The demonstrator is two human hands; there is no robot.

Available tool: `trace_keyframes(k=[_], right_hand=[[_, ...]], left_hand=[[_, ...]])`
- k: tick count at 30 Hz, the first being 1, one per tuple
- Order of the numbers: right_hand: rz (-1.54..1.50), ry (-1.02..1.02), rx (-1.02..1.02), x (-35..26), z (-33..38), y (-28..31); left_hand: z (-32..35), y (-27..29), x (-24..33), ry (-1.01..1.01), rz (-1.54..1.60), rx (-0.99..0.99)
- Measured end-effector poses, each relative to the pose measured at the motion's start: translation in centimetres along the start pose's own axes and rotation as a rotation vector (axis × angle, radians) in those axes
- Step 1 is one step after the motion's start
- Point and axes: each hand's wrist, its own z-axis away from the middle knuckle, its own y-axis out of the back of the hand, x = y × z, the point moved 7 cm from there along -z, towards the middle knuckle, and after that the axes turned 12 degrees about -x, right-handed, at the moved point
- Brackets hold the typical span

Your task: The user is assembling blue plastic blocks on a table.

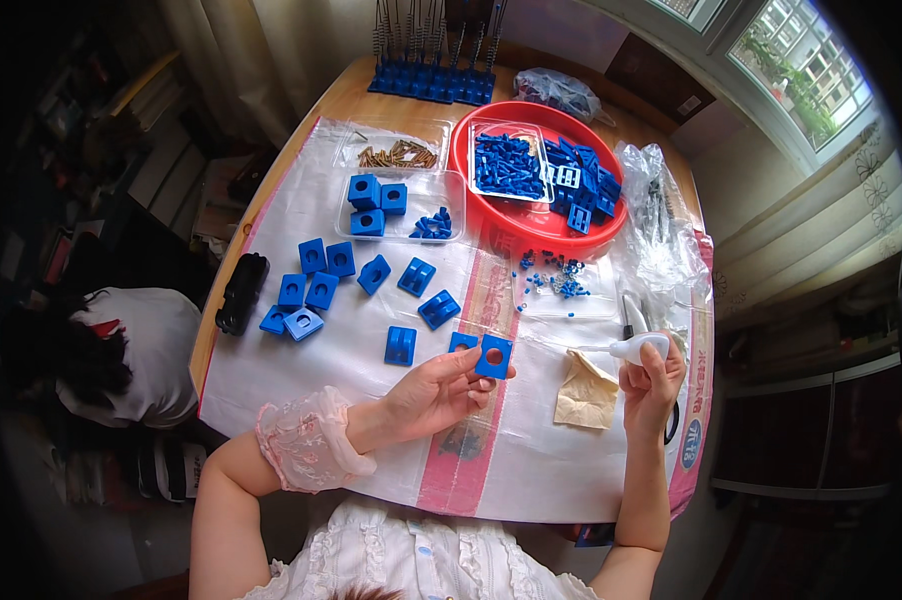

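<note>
My left hand [441, 395] pinches a blue square plastic block with a round hole [487, 371] above the middle of the table. A white squeeze bottle with a thin nozzle [633, 349] is gripped in my right hand [653, 385]. Its nozzle points left toward the block, apart from it. Just behind my left fingers lies another blue block [460, 341], partly hidden. Further left on the white sheet [361, 440] sit several similar blocks [320, 291], and some blocks with curved grooves [400, 346] lie nearer my left hand.
A red basin [591, 240] of blue parts stands at the back, near clear trays [451, 178] with screws and blocks. Tiny parts [569, 282] fill another tray. Brown paper [585, 392] lies by my right hand; a black case [242, 293] is at the left edge. Another person [141, 350] is at left.
</note>
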Motion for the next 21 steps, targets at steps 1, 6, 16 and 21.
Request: trace_keyframes(k=[1,6,16,21], right_hand=[[0.011,0.004,0.004,-0.04,-0.02,-0.12],[0.034,0.013,0.009,-0.11,-0.10,-0.44],[0.026,0.015,0.006,-0.08,-0.09,-0.42],[-0.004,0.002,-0.007,-0.15,0.00,-0.12]], left_hand=[[0.02,-0.04,0.02,-0.002,-0.002,0.001],[-0.04,0.09,-0.02,-0.001,-0.006,-0.006],[-0.02,0.01,0.01,0.003,-0.009,0.004],[0.00,0.06,-0.05,0.007,0.002,0.004]])
